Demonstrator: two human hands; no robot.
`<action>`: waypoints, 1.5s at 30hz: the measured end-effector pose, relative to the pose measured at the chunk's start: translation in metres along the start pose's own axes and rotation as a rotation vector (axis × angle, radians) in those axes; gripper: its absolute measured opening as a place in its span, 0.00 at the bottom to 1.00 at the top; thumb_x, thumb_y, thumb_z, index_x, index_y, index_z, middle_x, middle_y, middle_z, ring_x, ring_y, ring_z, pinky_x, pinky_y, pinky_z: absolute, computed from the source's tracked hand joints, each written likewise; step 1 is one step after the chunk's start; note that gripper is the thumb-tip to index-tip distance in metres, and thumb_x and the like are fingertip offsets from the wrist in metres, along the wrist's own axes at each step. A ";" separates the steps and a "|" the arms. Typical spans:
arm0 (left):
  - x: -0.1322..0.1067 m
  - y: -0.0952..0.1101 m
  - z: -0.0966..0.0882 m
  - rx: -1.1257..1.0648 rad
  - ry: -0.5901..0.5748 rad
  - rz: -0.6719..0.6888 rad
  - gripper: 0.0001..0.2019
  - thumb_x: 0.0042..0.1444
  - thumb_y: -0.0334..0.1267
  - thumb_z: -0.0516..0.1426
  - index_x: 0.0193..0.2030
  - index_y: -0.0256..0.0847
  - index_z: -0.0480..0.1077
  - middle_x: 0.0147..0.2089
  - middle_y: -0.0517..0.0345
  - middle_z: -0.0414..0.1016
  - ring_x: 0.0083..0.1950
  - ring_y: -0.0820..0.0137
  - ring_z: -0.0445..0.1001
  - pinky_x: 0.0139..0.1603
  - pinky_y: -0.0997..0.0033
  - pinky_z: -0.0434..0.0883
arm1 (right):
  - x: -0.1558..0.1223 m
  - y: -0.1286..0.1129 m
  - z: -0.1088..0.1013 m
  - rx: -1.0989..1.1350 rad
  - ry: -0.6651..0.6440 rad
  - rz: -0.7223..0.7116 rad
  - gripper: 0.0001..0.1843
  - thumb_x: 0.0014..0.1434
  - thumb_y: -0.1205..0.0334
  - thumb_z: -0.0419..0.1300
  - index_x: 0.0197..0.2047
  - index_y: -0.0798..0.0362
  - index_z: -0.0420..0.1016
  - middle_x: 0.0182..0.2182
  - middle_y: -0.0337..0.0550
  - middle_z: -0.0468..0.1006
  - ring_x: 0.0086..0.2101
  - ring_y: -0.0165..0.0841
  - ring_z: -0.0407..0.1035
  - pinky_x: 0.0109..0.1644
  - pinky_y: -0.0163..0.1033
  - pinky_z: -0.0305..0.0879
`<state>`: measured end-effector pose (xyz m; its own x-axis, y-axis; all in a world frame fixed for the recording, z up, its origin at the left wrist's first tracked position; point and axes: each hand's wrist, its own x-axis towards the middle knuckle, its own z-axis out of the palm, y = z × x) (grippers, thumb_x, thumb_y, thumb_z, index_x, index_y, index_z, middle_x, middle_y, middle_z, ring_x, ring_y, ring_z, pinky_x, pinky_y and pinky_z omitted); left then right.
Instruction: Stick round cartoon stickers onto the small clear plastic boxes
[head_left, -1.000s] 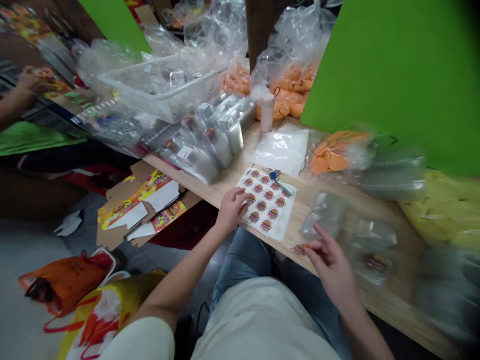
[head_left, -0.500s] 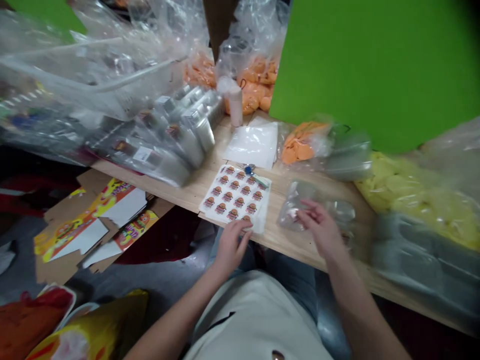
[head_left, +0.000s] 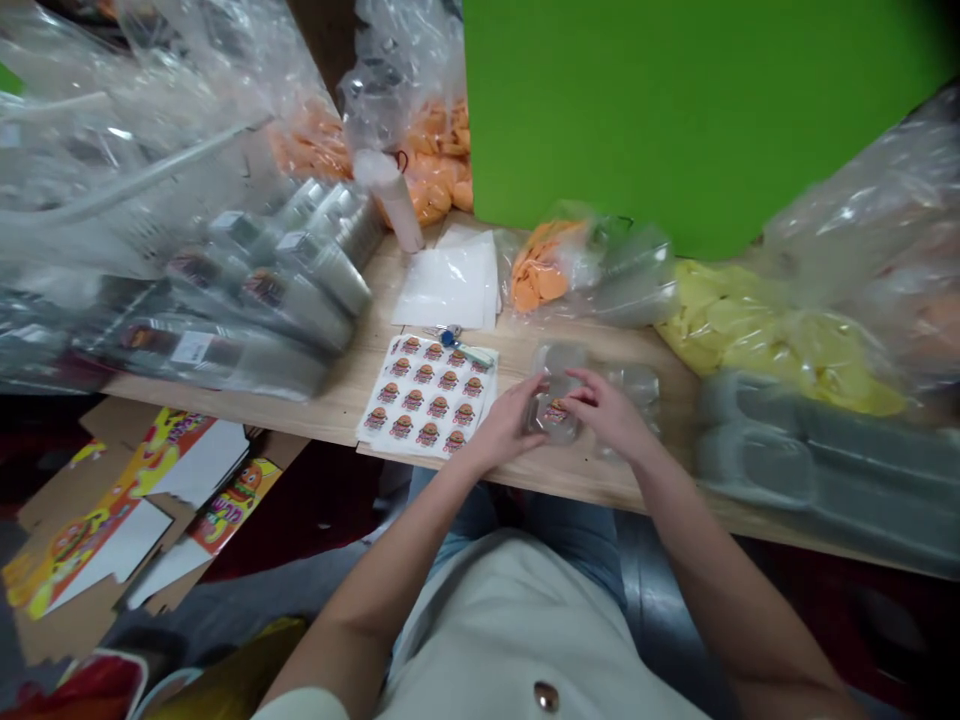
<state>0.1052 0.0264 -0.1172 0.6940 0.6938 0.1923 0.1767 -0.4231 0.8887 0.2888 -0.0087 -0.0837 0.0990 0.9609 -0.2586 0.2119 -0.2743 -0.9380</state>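
Clear plastic clamshell (head_left: 553,405) is held over the wooden tabletop (head_left: 570,482) in the head view, between both hands, with a small burger sticker (head_left: 556,411) showing on it, though glare makes it hard to say whether that lies inside or on the lid. Left hand (head_left: 506,425) grips its left side with the fingertips; right hand (head_left: 604,410) pinches its right edge. Printed sticker sheet (head_left: 427,395) lies just left, another clear clamshell (head_left: 636,392) just right.
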 end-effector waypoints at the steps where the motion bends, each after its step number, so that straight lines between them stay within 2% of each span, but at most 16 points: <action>1: 0.000 0.000 0.000 -0.026 -0.002 -0.003 0.45 0.44 0.39 0.63 0.66 0.41 0.42 0.63 0.42 0.56 0.63 0.58 0.58 0.62 0.56 0.55 | 0.001 0.000 -0.002 -0.020 -0.005 -0.006 0.27 0.49 0.60 0.60 0.53 0.53 0.63 0.26 0.36 0.75 0.28 0.31 0.69 0.32 0.37 0.63; 6: 0.000 -0.001 -0.002 -0.091 -0.016 -0.010 0.43 0.46 0.39 0.62 0.65 0.40 0.44 0.63 0.42 0.55 0.63 0.58 0.56 0.63 0.57 0.53 | 0.000 -0.005 0.000 -0.086 0.013 -0.005 0.27 0.49 0.59 0.59 0.53 0.54 0.63 0.25 0.36 0.75 0.26 0.31 0.68 0.32 0.37 0.63; 16: -0.002 -0.005 -0.003 -0.019 -0.043 0.052 0.37 0.49 0.37 0.58 0.65 0.41 0.46 0.64 0.44 0.55 0.65 0.57 0.53 0.64 0.53 0.52 | -0.001 0.002 0.003 -0.272 0.021 -0.077 0.26 0.52 0.61 0.57 0.55 0.54 0.62 0.28 0.37 0.74 0.28 0.30 0.68 0.36 0.38 0.63; 22: -0.002 -0.007 -0.004 -0.074 -0.073 0.029 0.37 0.51 0.38 0.58 0.65 0.41 0.45 0.64 0.43 0.54 0.64 0.58 0.54 0.63 0.53 0.52 | 0.001 0.002 0.000 -0.255 -0.007 -0.088 0.25 0.53 0.62 0.56 0.55 0.54 0.61 0.28 0.37 0.74 0.28 0.29 0.68 0.36 0.37 0.64; 26: -0.002 -0.007 -0.004 -0.084 -0.061 0.017 0.37 0.50 0.38 0.58 0.65 0.40 0.45 0.63 0.43 0.56 0.63 0.58 0.56 0.63 0.55 0.54 | 0.003 0.002 -0.002 -0.213 -0.053 -0.088 0.26 0.53 0.62 0.56 0.56 0.55 0.60 0.28 0.37 0.73 0.28 0.29 0.67 0.34 0.36 0.63; 30: -0.001 -0.001 -0.006 -0.073 -0.064 0.022 0.38 0.48 0.40 0.60 0.64 0.38 0.47 0.63 0.42 0.56 0.63 0.57 0.56 0.63 0.56 0.54 | 0.004 0.004 -0.002 -0.272 -0.035 -0.110 0.25 0.53 0.62 0.55 0.56 0.54 0.60 0.28 0.37 0.74 0.28 0.29 0.67 0.35 0.37 0.64; 34: 0.002 0.005 -0.001 -0.057 0.012 -0.039 0.30 0.55 0.43 0.54 0.62 0.40 0.51 0.60 0.45 0.61 0.60 0.60 0.61 0.61 0.58 0.58 | 0.001 0.007 0.003 -0.417 0.006 -0.166 0.24 0.55 0.62 0.54 0.55 0.53 0.62 0.29 0.38 0.74 0.28 0.31 0.68 0.36 0.39 0.65; 37: 0.007 0.007 0.007 0.019 0.108 -0.072 0.24 0.56 0.42 0.52 0.60 0.40 0.56 0.57 0.46 0.65 0.58 0.61 0.63 0.59 0.58 0.59 | -0.008 0.005 0.006 -0.651 0.084 -0.310 0.25 0.56 0.62 0.53 0.57 0.53 0.60 0.32 0.44 0.75 0.35 0.37 0.69 0.42 0.45 0.65; 40: 0.012 0.008 0.012 0.053 0.132 -0.084 0.24 0.55 0.40 0.54 0.58 0.40 0.57 0.54 0.47 0.67 0.56 0.62 0.65 0.58 0.58 0.60 | -0.020 0.002 0.003 -0.858 0.301 -0.457 0.32 0.56 0.59 0.54 0.62 0.53 0.51 0.49 0.54 0.68 0.51 0.45 0.60 0.53 0.54 0.57; 41: 0.012 0.010 0.012 0.041 0.128 -0.085 0.24 0.55 0.39 0.54 0.58 0.40 0.57 0.53 0.47 0.68 0.55 0.62 0.65 0.58 0.58 0.60 | -0.023 0.002 0.001 -0.891 0.329 -0.487 0.35 0.55 0.57 0.55 0.64 0.53 0.48 0.53 0.56 0.64 0.54 0.47 0.57 0.55 0.56 0.55; 43: 0.011 0.013 0.008 -0.002 0.135 -0.076 0.24 0.55 0.39 0.55 0.58 0.40 0.58 0.54 0.48 0.67 0.55 0.63 0.65 0.58 0.59 0.60 | -0.026 0.002 -0.002 -0.927 0.242 -0.523 0.39 0.54 0.54 0.57 0.65 0.52 0.45 0.56 0.55 0.61 0.55 0.47 0.55 0.55 0.56 0.55; 45: 0.007 0.019 0.001 -0.017 0.241 -0.103 0.21 0.54 0.39 0.55 0.55 0.41 0.60 0.56 0.48 0.66 0.57 0.63 0.63 0.57 0.60 0.60 | -0.026 0.004 -0.003 -0.929 0.089 -0.539 0.39 0.53 0.56 0.58 0.64 0.49 0.45 0.55 0.52 0.64 0.55 0.46 0.57 0.54 0.55 0.57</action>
<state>0.1137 0.0225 -0.0994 0.4864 0.8524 0.1919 0.2247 -0.3343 0.9153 0.2898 -0.0350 -0.0803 -0.1656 0.9679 0.1889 0.9002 0.2266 -0.3718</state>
